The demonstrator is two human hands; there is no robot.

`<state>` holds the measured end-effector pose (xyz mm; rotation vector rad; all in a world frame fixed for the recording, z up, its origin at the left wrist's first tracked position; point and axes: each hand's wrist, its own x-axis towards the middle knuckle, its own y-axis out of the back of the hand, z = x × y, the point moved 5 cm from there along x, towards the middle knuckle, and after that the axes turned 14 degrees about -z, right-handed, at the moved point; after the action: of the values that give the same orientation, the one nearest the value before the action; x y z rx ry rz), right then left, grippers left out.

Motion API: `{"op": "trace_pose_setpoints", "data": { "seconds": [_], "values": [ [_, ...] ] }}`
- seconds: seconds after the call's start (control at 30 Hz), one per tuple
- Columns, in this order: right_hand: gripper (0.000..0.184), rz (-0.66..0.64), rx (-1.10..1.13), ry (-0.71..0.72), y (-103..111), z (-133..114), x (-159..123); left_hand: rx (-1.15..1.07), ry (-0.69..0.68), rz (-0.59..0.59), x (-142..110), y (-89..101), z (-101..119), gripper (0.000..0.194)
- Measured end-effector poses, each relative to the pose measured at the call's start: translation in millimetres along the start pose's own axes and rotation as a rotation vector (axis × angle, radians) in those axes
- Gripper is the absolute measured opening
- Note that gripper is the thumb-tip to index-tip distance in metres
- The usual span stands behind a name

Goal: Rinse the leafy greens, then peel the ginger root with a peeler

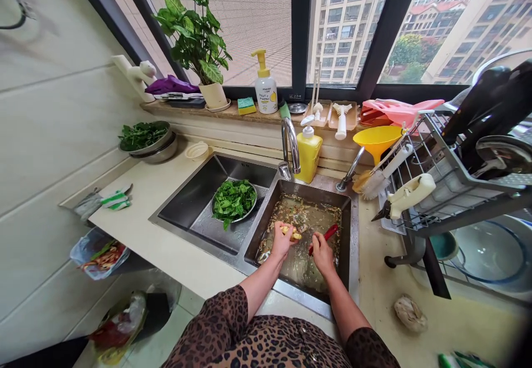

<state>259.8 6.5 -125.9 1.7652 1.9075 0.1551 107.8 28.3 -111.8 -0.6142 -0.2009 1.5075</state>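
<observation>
Over the right sink basin (351,229), my left hand (281,241) has its fingers closed around a knobby, pale yellow piece of ginger (296,235). Close by on its right, my right hand (322,254) grips a slim red-handled tool (331,231); its working end is too small to make out. Beneath both hands the basin holds murky water (303,268), with many small brown scraps floating in it. In the left basin (183,207) stands a round bowl heaped with green leaves (235,200).
The faucet (293,146) rises behind the basins, beside a yellow pump bottle (308,154). To the right stand a yellow funnel (378,138) and a dish rack (465,190). Stacked bowls with greens (145,135) sit at the left; a scrap bin (102,254) hangs below the counter edge.
</observation>
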Motion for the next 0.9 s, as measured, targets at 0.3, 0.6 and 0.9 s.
{"op": "trace_pose_setpoints", "data": {
  "seconds": [0.3, 0.6, 0.9],
  "values": [
    [0.038, 0.129, 0.222, 0.064, 7.4, -7.6, -4.1, 0.276, -0.152, -0.041, -1.4, -3.9, 7.4, 0.035],
    [0.029, 0.175, -0.298, -0.050, 2.9, -7.0, -3.2, 0.203, -0.080, -0.089, -9.0, -15.3, 2.8, 0.036],
    [0.023, -0.008, -0.426, -0.142, -8.7, 8.3, 1.4, 0.301, -0.024, 0.021, 2.0, 6.1, -7.5, 0.037]
  ]
}}
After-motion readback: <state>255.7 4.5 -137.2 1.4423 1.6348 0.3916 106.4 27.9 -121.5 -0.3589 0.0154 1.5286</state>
